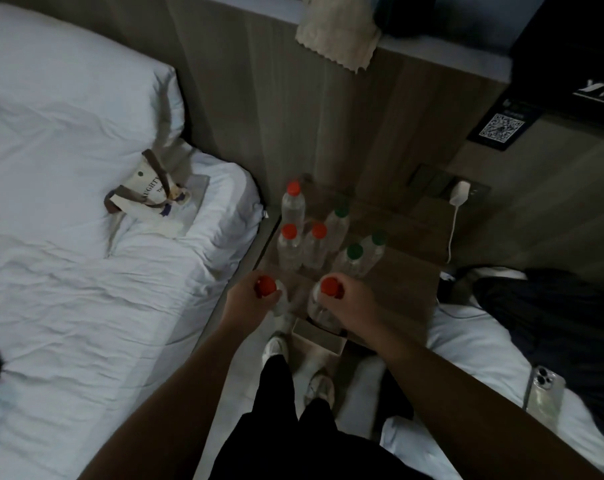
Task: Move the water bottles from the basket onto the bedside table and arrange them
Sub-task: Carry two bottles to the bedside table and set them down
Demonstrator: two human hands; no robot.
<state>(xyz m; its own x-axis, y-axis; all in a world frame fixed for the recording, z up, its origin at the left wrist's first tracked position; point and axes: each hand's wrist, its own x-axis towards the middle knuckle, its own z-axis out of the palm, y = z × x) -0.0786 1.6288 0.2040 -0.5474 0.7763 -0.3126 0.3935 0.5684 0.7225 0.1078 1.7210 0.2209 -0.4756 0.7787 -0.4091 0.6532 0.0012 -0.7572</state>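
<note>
The left hand [255, 301] grips the left bottle [280, 304] just under its red cap. The right hand [354, 301] grips the right bottle [318, 311] the same way. Both are at the table's [404, 285] near edge, and I cannot tell if they rest on it. Just beyond the hands stand three red-capped bottles [289, 252], with three green-capped bottles [353, 261] to their right. Left of the left hand is a bed [68, 278] with a bag [151, 192]. A phone [544, 389] lies right of the right arm.

The person wears black trousers [276, 403] and white sneakers [274, 345], forearms [189, 362] bare.
</note>
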